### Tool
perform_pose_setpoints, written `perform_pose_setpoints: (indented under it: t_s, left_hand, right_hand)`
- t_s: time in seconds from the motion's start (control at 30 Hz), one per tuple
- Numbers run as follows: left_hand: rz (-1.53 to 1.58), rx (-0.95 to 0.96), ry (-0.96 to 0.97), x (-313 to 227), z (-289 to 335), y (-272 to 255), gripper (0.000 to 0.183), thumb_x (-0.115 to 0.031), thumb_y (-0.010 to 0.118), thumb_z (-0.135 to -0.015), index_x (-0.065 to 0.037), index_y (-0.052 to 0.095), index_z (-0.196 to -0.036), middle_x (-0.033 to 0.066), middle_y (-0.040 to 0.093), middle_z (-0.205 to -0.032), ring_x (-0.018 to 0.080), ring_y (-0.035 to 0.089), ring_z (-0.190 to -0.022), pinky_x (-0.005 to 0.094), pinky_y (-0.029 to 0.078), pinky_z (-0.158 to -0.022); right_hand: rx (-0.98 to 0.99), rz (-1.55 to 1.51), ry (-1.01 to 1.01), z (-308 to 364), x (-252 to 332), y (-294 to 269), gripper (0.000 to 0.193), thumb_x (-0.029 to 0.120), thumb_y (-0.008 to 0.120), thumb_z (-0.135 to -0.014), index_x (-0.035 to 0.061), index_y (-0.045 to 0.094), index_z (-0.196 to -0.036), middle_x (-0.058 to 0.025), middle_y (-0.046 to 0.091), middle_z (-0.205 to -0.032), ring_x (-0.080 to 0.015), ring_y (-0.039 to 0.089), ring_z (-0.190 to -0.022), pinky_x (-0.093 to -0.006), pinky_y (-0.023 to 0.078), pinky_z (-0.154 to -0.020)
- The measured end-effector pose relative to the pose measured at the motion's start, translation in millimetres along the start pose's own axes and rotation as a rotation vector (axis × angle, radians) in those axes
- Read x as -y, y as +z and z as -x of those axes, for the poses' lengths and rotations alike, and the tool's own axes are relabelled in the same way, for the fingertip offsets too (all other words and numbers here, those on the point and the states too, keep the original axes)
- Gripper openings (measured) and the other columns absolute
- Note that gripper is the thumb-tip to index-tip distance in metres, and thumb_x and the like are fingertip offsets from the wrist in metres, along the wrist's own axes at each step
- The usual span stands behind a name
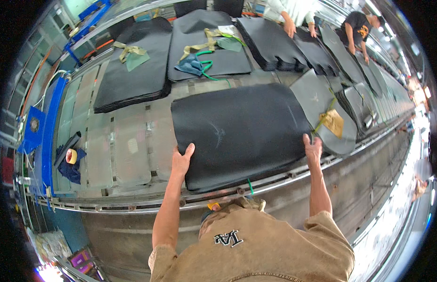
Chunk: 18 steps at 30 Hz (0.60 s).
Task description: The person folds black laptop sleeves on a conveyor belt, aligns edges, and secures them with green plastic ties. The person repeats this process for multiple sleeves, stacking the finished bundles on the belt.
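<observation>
A large black rectangular stack of thin, flexible sheets [242, 131] lies in the middle of the frame, on a wide grey panelled surface [134, 141]. Its top face is smooth and matte, with a faint pale mark left of its centre, and layered edges show along its lower side. The left hand [182, 160] is at the lower left corner of the stack, its grip closed over the left edge: the thumb lies on top and the other fingers are mostly hidden. The right hand [313, 149] is at the right edge, thumb raised against it and apart from the fingers; how firmly that grip has hold cannot be told.

A thin green strip [250, 187] hangs below the stack's lower edge. Just beside the right hand, a grey curved sheet [338, 141] carries a yellow-tan square piece [332, 123]. At the upper left of the frame, a black sheet pile [134, 82] bears a tan strap with a grey-green cloth [136, 61]; the pile to its right [223, 66] bears a blue cloth with green cord [189, 66]. At the left, a yellow tape roll [71, 156] rests by a dark blue cloth [71, 174], near a blue metal frame [48, 145]. At the upper right, two other people reach toward further dark piles.
</observation>
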State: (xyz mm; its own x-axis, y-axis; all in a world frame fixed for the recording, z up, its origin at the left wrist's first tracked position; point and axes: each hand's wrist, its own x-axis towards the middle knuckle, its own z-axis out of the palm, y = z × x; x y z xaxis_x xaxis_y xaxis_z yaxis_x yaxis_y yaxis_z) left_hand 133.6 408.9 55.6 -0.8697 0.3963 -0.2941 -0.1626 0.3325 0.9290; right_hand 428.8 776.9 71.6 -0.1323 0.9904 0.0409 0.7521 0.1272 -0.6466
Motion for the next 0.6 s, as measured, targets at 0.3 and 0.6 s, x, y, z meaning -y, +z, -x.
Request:
perform_pose_setpoints:
  t_s: [0.3,0.6]
  left_hand:
    - [-0.338,-0.422,0.066,-4.4,31.4,-7.8,0.068,-0.032,0.066,-0.083,0.006,0.037,-0.133,0.0193,0.048,-0.129,0.0295,0.046,-0.119,0.0363,0.034,-0.102]
    - [0.304,-0.924,-0.351,55.9,255.0,108.8,0.018,0.002,0.054,-0.081,0.002,0.054,-0.099,0.0098,0.059,-0.094,0.0183,0.059,-0.074,0.0292,0.050,-0.067]
  right_hand:
    - [0.327,-0.345,-0.909,-77.8,218.1,123.6,0.021,0.015,0.063,-0.081,0.0007,0.064,-0.096,-0.0146,0.066,-0.095,-0.0293,0.064,-0.090,-0.0363,0.050,-0.080]
    - [0.731,0.485,-1.185,-86.1,289.9,315.4,0.025,0.012,0.058,-0.080,0.0017,0.061,-0.102,-0.0219,0.059,-0.109,-0.0370,0.059,-0.102,-0.0455,0.049,-0.087]
